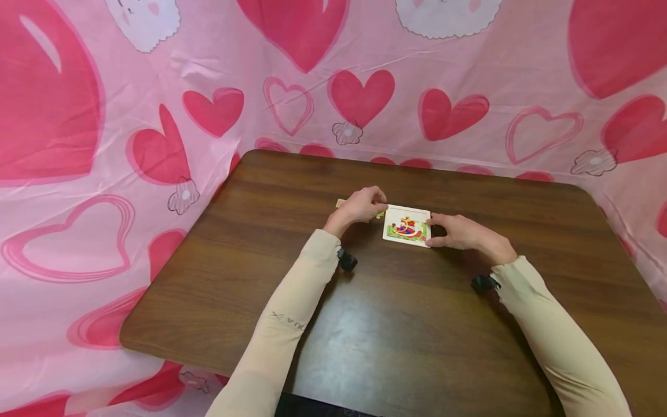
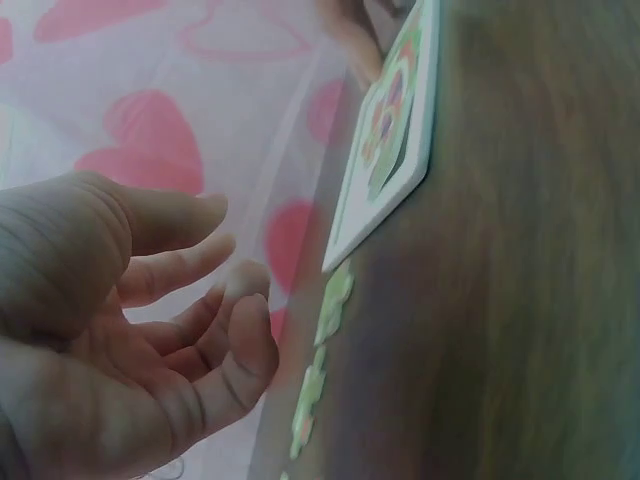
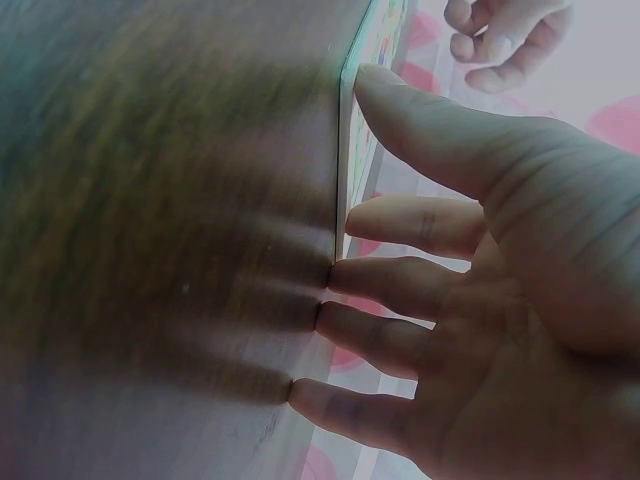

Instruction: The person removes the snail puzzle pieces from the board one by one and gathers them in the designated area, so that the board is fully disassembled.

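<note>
Puzzle board [image 1: 394, 215], flat on the desk [image 1: 406, 313] between twelve and one o'clock; I judge it light, stiff, best held by its rim. Right hand [image 1: 461, 231], fingers spread, touches its three-o'clock edge. Left hand [image 1: 361, 204], loosely curled (holding nothing I can see), hovers toward ten o'clock near loose pieces [image 2: 337, 300].

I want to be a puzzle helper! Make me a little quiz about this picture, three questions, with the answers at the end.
1. Which hand touches the white-edged puzzle board?
A) left
B) right
C) neither

2. True or false: in the head view, the loose pieces lie to the right of the board.

3. Fill in: the pink cloth behind the table is printed with red ____.

Key:
1. B, the right hand.
2. False; they lie to its left.
3. hearts
</note>
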Motion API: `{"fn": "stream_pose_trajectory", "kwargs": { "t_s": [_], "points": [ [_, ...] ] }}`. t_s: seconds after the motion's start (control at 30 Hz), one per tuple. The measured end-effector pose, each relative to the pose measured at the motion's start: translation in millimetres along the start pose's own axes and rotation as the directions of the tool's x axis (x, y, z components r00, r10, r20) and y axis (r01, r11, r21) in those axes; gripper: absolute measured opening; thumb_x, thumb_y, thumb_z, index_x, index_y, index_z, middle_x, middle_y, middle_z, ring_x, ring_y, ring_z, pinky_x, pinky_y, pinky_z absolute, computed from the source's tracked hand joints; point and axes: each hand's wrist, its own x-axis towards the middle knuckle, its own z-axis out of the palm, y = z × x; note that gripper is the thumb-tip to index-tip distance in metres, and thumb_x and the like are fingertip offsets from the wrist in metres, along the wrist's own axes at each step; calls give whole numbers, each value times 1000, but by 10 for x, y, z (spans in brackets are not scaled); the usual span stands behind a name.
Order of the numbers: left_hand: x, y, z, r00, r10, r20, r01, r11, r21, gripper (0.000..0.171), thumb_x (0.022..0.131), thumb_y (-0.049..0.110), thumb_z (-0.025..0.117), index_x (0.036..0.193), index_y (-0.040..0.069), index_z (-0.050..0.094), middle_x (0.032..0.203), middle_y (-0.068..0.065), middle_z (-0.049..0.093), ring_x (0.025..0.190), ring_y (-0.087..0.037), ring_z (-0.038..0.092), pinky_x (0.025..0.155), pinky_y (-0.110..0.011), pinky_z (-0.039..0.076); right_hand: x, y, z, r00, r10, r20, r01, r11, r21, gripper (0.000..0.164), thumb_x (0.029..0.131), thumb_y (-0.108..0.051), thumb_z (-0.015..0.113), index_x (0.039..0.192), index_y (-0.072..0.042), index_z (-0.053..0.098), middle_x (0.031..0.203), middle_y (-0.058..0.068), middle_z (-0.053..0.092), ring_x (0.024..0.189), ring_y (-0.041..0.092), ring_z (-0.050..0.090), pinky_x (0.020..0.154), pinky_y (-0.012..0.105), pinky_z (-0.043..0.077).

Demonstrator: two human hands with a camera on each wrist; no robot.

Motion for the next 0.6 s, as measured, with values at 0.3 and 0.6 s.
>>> {"fn": "stream_pose_trajectory", "kwargs": {
  "t_s": [0.3, 0.6],
  "points": [
    [74, 114, 203, 1000, -4, 16, 5, 995, -99, 25, 96, 25, 63, 116, 11, 59, 91, -6, 55, 63, -14, 57, 57, -24, 53, -1, -7, -20, 1000, 7, 12, -7, 1000, 10, 71, 89, -46, 67, 141, -2, 48, 150, 28, 38, 133, 46, 44, 107, 62, 35],
    [124, 145, 373, 998, -1, 71, 10, 992, -125, 24, 97, 26, 61, 115, 10, 59, 95, -9, 62, 57, -12, 57, 55, -25, 53, 3, -10, -21, 1000, -6, 5, 6, 1000, 8, 70, 90, -45, 67, 141, -1, 48, 151, 28, 38, 134, 47, 43, 107, 63, 35]
  ]
}}
